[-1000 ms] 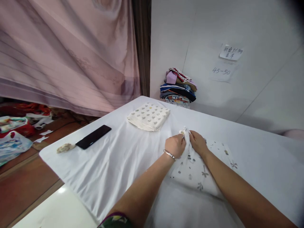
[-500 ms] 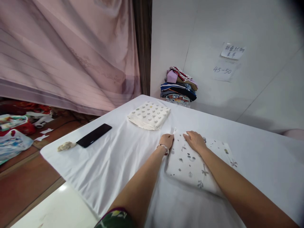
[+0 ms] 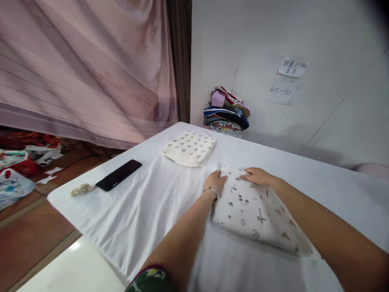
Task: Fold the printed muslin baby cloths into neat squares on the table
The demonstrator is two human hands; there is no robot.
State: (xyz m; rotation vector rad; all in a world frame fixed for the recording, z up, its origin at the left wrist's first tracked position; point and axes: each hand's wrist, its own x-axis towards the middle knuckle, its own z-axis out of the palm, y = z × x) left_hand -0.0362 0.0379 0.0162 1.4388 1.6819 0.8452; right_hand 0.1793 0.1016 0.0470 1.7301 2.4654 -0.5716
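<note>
Shifted rightward since half a second ago: right hand [image 3: 257, 176]. Lifted: right portion of white folded fabric with grey plant print [image 3: 236, 207], on white cloth-covered surface [image 3: 154, 190]. Left hand [image 3: 215, 183]: fabric's left edge, presumably steadying. Right fingers slightly parted; grip, either hand: cannot tell.

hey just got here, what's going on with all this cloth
A person stands or sits at a white-covered table with both hands on a folded white printed cloth. The left hand is at its left edge, the right hand near its far edge; whether either grips is unclear. A second folded cloth lies farther back, apart from both hands.
</note>
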